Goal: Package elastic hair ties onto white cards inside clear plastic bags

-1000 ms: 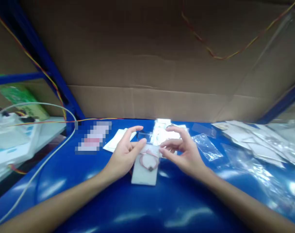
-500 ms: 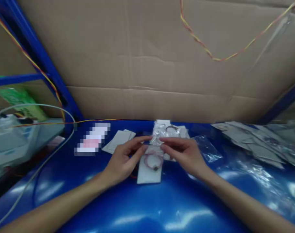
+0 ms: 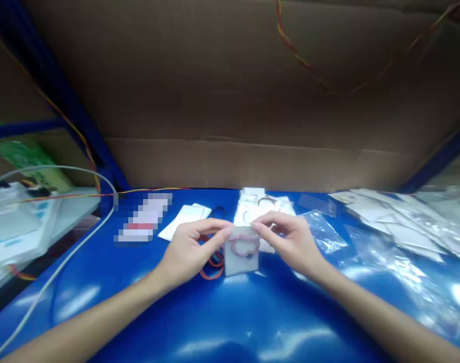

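Between my hands hangs a small clear plastic bag [image 3: 241, 264] with a white card and a pinkish cord bracelet [image 3: 245, 247] inside. My left hand [image 3: 194, 249] pinches its upper left corner between thumb and fingers. The upper right corner is pinched by my right hand [image 3: 288, 242]. Beside the bag, partly behind my left fingers, lie orange-red cord loops [image 3: 214, 269]. Behind my hands sits a pile of bagged white cards [image 3: 248, 204], one showing a dark bracelet [image 3: 267, 200].
White cards [image 3: 184, 217] and a blurred-out item [image 3: 145, 219] lie to the left. Clear plastic bags [image 3: 324, 234] and a spread of packed cards [image 3: 389, 217] are on the right. A white device [image 3: 21, 227] with a grey cable [image 3: 82, 242] stands far left. Cardboard [image 3: 230, 101] walls the back.
The bag has turned and its lower end has shifted right and slightly up, so more orange-red cord shows. Both hands keep their pinch. The cardboard looks darker.
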